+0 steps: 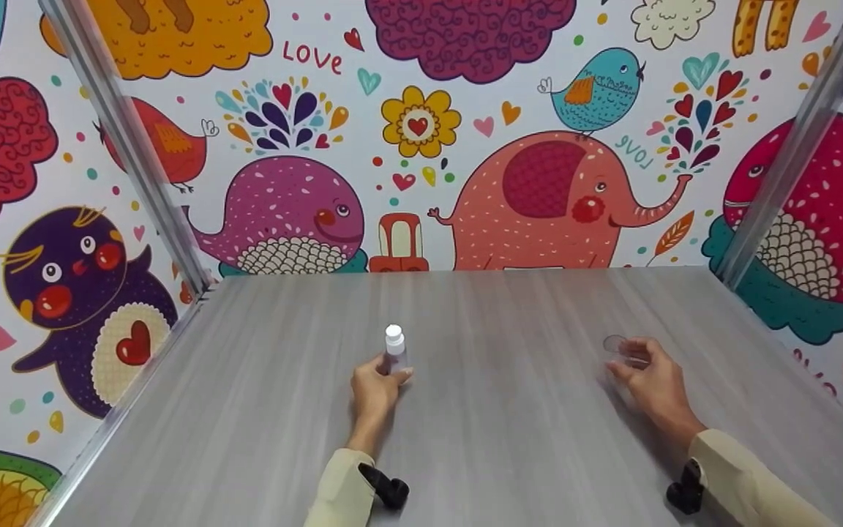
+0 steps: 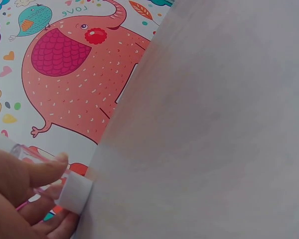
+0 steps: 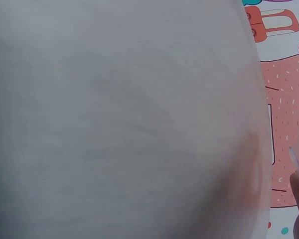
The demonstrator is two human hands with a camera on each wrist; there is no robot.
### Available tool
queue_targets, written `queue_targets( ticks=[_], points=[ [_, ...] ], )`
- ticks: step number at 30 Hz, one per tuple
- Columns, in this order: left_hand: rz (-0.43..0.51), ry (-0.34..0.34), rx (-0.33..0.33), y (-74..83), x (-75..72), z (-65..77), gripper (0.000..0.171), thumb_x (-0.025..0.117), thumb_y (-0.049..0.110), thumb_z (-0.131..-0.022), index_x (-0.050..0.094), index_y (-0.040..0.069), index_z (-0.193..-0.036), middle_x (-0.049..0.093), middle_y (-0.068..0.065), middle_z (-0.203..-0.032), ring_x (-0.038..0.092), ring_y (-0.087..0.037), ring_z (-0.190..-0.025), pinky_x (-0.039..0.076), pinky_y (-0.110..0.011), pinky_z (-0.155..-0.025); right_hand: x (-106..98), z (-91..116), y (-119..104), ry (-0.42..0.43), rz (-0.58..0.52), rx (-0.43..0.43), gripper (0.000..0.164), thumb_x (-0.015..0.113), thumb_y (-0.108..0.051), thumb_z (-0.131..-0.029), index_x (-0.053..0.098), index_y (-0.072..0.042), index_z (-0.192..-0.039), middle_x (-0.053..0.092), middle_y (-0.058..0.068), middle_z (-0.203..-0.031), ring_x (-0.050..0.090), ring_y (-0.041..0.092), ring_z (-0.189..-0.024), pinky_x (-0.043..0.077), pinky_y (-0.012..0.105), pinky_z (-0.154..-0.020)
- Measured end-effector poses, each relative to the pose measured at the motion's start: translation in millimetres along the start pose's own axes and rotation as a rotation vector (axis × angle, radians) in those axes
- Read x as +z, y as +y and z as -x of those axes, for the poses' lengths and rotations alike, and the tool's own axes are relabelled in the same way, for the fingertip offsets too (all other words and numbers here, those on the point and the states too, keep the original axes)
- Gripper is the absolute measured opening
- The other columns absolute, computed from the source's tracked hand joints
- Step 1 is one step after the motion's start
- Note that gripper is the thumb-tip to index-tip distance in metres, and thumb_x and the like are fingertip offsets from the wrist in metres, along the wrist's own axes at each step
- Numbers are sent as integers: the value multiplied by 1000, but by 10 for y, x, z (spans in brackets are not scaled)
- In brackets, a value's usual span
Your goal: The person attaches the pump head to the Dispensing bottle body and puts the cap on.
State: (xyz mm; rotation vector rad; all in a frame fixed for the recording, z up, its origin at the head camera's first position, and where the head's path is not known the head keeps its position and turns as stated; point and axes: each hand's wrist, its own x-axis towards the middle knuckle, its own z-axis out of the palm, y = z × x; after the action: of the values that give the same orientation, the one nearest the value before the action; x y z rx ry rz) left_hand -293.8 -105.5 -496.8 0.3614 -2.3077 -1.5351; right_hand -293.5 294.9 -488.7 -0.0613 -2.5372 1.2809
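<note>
My left hand (image 1: 374, 391) grips a small clear bottle (image 1: 396, 361) with a white top (image 1: 394, 335), held upright near the middle of the table. In the left wrist view, thumb and fingers wrap the clear body, and a white end piece (image 2: 75, 192) sticks out past them. Over on the right, my right hand (image 1: 657, 384) pinches a thin, clear, rounded piece (image 1: 614, 342) between thumb and fingers. Only a slim see-through edge (image 3: 295, 159) of it shows in the right wrist view, so its exact kind cannot be told. The two hands are well apart.
A grey wood-grain table (image 1: 495, 439) lies under both hands. Behind it stands a wall (image 1: 421, 183) printed with cartoon animals, and metal posts (image 1: 136, 146) rise at the table's back corners. Black wrist cameras (image 1: 386, 489) sit on both sleeves.
</note>
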Motion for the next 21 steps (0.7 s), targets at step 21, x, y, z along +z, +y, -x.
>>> queue_targets(
  ticks=[21],
  points=[
    [33,12,22,-4,13,-10,27,83,3,-75,75,-4,-100,75,-22,-107,72,-33,-99,54,-49,-89,128,48,-73,94,-3,-120,44,77,-20,-88,57,-2,-122,65,16,-118,62,32,-113,36,-2,-86]
  ],
)
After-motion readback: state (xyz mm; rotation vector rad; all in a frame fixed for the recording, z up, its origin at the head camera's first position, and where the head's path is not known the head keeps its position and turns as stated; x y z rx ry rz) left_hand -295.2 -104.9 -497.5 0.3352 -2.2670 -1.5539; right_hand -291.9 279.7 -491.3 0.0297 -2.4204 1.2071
